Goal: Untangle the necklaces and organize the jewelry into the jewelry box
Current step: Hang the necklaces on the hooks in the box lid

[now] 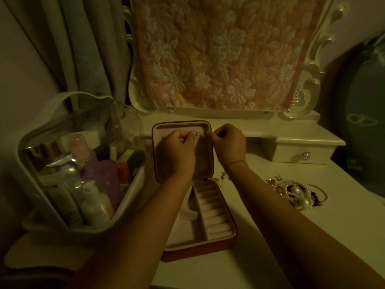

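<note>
A red jewelry box (210, 246) lies open on the white dressing table, its lid (205, 161) standing upright at the back. Both hands are raised in front of the lid's inner face. My left hand (179, 151) and my right hand (228, 142) each pinch one end of a thin chain (200, 133) stretched between them near the lid's top. The box's base shows a row of ring rolls (214, 211) and pale compartments. A tangled pile of pearl necklaces and bracelets (300, 195) lies on the table to the right.
A clear cosmetics case (68, 174) full of bottles stands at the left. A mirror draped with pink floral cloth (218, 53) rises behind. A small white drawer unit (302, 151) sits at the back right. Small gold pieces (223, 178) lie beside the box hinge.
</note>
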Motion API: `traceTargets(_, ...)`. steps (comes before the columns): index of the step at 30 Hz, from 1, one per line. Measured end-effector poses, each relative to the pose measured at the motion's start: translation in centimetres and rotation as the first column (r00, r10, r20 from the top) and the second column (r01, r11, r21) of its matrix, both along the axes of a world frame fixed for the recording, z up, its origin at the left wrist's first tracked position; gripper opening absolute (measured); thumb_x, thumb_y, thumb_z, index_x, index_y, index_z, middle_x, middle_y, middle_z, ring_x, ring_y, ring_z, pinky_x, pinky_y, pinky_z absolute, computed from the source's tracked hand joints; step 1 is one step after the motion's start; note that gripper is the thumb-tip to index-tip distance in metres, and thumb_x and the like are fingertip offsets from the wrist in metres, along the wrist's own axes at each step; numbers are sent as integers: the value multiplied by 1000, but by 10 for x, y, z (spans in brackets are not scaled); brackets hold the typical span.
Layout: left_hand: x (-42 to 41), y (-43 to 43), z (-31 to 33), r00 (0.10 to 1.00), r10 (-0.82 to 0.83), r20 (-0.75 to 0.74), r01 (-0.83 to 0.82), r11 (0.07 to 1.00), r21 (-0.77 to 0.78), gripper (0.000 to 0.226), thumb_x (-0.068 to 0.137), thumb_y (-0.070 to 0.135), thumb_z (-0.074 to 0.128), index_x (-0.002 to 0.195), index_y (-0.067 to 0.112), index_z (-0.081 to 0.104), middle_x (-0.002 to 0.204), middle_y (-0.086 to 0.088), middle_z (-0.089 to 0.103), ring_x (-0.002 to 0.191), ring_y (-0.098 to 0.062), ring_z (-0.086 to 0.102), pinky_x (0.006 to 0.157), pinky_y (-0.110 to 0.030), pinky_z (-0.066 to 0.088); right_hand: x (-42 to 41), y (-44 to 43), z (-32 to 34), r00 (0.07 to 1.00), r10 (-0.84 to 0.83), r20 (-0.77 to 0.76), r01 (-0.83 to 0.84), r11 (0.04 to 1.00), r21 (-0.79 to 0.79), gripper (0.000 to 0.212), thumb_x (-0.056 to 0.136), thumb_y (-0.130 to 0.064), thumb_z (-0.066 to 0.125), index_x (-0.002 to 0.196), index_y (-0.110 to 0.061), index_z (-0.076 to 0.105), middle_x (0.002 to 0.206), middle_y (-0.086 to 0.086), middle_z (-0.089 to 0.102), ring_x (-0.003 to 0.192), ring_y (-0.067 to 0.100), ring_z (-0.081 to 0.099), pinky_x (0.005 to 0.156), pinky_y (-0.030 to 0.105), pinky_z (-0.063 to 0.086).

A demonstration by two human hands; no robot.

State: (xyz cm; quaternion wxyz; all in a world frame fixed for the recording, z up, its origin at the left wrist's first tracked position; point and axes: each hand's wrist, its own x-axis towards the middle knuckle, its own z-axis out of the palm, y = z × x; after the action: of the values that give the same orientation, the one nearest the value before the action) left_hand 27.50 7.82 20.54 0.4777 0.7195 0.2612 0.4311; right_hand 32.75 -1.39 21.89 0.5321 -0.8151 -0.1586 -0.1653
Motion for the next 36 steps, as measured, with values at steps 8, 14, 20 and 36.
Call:
traceTargets(8, 8, 0, -3, 993, 111, 50, -113, 993, 29, 20, 84, 31, 67, 73, 14, 65, 72, 0, 67, 66, -17, 60, 60, -29, 47, -5, 19, -7, 983, -179, 51, 182, 981, -62, 25, 86, -40, 61, 78, -19, 51, 71, -6, 54, 69, 16, 53, 59, 30, 39)
traceTargets(14, 13, 1, -5, 987, 162, -13, -161, 985, 65, 20, 82, 32, 66, 68, 19, 60, 72, 1, 66, 69, -20, 60, 61, -34, 49, -6, 26, -13, 972, -226, 62, 232, 966, -116, 23, 88, -40, 58, 80, -20, 51, 76, -1, 61, 69, 18, 55, 58, 29, 38)
traceTargets(20, 11, -2, -6, 989, 139, -45, -134, 987, 89, 20, 84, 27, 66, 69, 15, 59, 69, 1, 64, 63, -18, 57, 54, -27, 39, -7, 24, -15, 971, -232, 66, 240, 955, -176, 22, 89, -38, 56, 83, -18, 52, 76, 0, 61, 67, 17, 52, 57, 28, 33)
traceTargets(36, 12, 2, 6, 985, 159, -70, -143, 971, 190, 20, 86, 29, 62, 72, 18, 55, 68, 1, 60, 62, -18, 55, 50, -25, 33, -5, 25, -3, 967, -188, 172, 226, 945, -238, 23, 91, -36, 53, 83, -16, 50, 77, 5, 62, 70, 26, 56, 55, 31, 31)
